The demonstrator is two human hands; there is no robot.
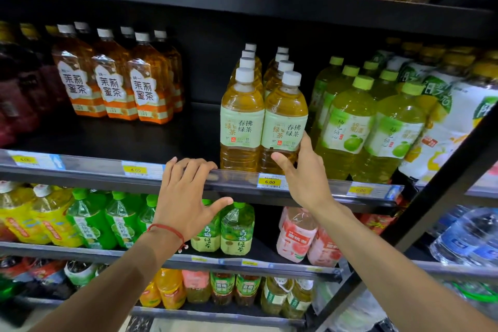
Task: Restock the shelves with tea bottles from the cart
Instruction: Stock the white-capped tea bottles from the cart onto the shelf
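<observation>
Two rows of green tea bottles with white caps and pale green labels stand on the middle shelf. My right hand (304,172) holds the front right tea bottle (285,121) low down, thumb across its front and fingers round its right side. That bottle stands upright at the shelf's front edge, touching the front left tea bottle (241,121). My left hand (186,197) rests on the shelf's price rail (107,170) just left of those bottles, fingers draped over the top and thumb spread below. It holds nothing. The cart is out of view.
Left of the tea rows is a bare stretch of shelf (194,132), then orange-labelled jasmine tea bottles (113,81). Lime-capped green bottles (347,127) crowd the right side. Shelves above and below are packed with drinks. A black upright post (431,197) crosses at the right.
</observation>
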